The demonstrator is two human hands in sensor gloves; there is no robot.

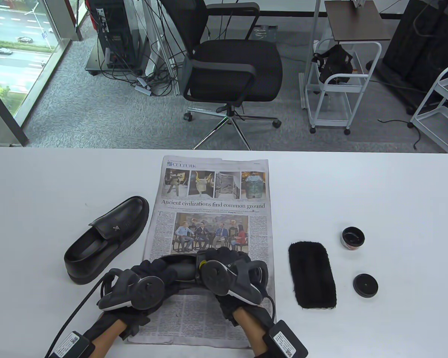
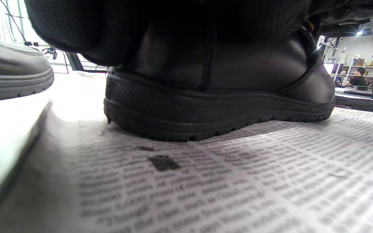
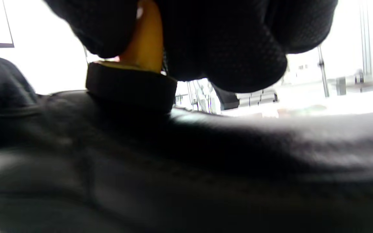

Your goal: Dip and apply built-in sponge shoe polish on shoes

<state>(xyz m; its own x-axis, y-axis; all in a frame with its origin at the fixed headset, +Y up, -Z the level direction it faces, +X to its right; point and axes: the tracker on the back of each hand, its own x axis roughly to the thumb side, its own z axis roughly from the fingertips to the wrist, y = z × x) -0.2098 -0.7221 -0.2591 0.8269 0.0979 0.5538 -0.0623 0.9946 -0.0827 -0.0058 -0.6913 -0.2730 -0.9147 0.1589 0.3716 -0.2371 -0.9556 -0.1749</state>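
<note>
A black leather shoe (image 1: 183,270) stands on the newspaper (image 1: 212,216), mostly hidden under both hands. My left hand (image 1: 158,267) grips its heel end; the left wrist view shows the glove (image 2: 108,26) over the shoe's back (image 2: 212,97). My right hand (image 1: 224,257) pinches a sponge applicator (image 3: 131,85) by its yellow stem. Its black sponge presses on the shoe's upper (image 3: 206,168). The open polish tin (image 1: 353,238) sits far right, its lid (image 1: 365,285) nearer the front.
A second black loafer (image 1: 108,238) lies on the white table (image 1: 41,186) left of the newspaper, toe pointing away. A black fuzzy cloth (image 1: 313,275) lies right of the paper. An office chair (image 1: 231,71) stands beyond the table's far edge.
</note>
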